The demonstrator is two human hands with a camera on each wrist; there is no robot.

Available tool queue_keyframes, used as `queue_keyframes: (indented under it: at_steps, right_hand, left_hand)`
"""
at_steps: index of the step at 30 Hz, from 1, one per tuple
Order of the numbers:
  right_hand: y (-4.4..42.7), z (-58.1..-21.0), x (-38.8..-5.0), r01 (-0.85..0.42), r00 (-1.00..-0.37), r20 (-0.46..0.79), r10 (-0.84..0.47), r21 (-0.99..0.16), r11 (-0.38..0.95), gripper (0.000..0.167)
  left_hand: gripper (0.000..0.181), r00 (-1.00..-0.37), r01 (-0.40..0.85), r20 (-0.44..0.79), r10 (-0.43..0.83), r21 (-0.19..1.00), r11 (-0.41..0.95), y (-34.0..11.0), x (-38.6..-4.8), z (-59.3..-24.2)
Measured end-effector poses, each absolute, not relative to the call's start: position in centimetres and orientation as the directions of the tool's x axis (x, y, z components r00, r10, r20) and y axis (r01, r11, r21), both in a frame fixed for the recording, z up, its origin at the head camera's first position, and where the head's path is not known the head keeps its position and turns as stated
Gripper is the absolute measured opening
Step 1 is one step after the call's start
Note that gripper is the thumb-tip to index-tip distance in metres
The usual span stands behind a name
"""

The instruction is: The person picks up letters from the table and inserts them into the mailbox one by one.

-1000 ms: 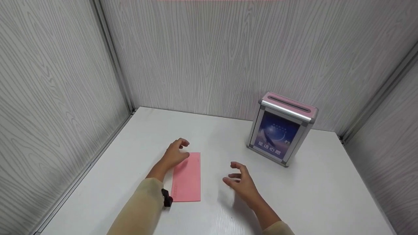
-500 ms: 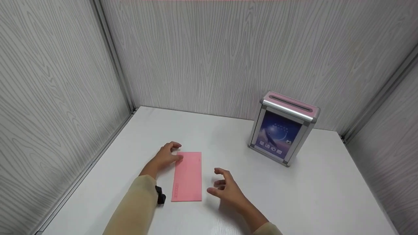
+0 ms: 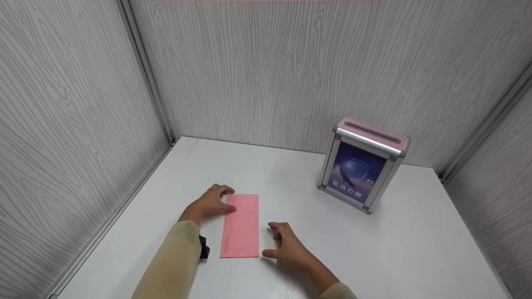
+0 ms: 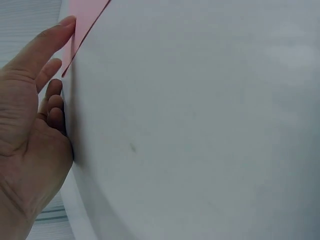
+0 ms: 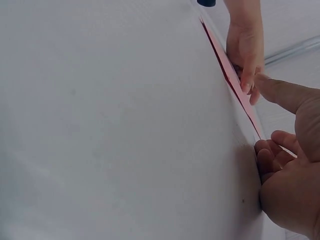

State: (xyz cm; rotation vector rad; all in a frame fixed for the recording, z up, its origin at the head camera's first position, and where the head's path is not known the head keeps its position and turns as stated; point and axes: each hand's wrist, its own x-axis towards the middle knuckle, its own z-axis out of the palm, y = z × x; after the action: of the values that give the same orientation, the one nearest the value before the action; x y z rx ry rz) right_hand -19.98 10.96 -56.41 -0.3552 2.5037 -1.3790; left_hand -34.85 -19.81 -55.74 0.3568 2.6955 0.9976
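A pink envelope (image 3: pixel 243 228) lies flat on the white table, its long side running front to back. At its upper left corner is the left hand (image 3: pixel 210 202), thumb over the envelope's left part and fingers bent loosely beyond the edge. Just off the envelope's lower right side the right hand (image 3: pixel 289 249) hovers or rests low, thumb and fingers apart, holding nothing. In the left wrist view the thumb of the left hand (image 4: pixel 35 115) is at the pink envelope (image 4: pixel 87 22). The right wrist view shows the right hand (image 5: pixel 295 160) near one end of the envelope (image 5: pixel 232 82).
A silver-framed box (image 3: pixel 363 166) with a pink slotted top and a dark blue picture front stands upright at the back right of the table (image 3: pixel 291 174). Wood-grain panels (image 3: pixel 249 74) enclose the back and both sides. A black device sits at the left wrist.
The left hand has shifted left from over the envelope to its upper left side. The right hand has moved left and nearer, close to the envelope's right edge.
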Motion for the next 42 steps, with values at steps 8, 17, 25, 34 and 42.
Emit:
queue_keyframes:
  at_steps: [8, 17, 25, 34, 42]
  right_hand:
    - [10.2, -56.5, -20.2, -0.102, -0.935, -0.135, -0.327, -0.782, 0.614, 0.085]
    - [9.2, -56.6, -20.2, -0.105, -0.952, -0.133, -0.277, -0.707, 0.699, 0.078]
    - [9.1, -56.6, -20.3, -0.110, -0.952, -0.130, -0.278, -0.701, 0.705, 0.082]
    - [9.1, -56.5, -20.1, -0.115, -0.947, -0.133, -0.293, -0.710, 0.695, 0.074]
    - [9.1, -56.8, -20.1, -0.142, -0.947, -0.110, -0.302, -0.700, 0.700, 0.072]
  left_hand:
    - [0.062, -0.947, 0.125, -0.144, 0.288, 0.660, 0.741, -19.6, -34.7, -55.9]
    - [0.061, -0.947, 0.135, -0.135, 0.291, 0.656, 0.743, -19.3, -34.4, -55.6]
    - [0.057, -0.950, 0.136, -0.124, 0.287, 0.662, 0.737, -19.2, -34.5, -55.7]
    - [0.063, -0.951, 0.126, -0.128, 0.280, 0.667, 0.734, -19.2, -34.0, -55.5]
    - [0.060, -0.953, 0.132, -0.117, 0.280, 0.669, 0.731, -19.5, -34.1, -55.8]
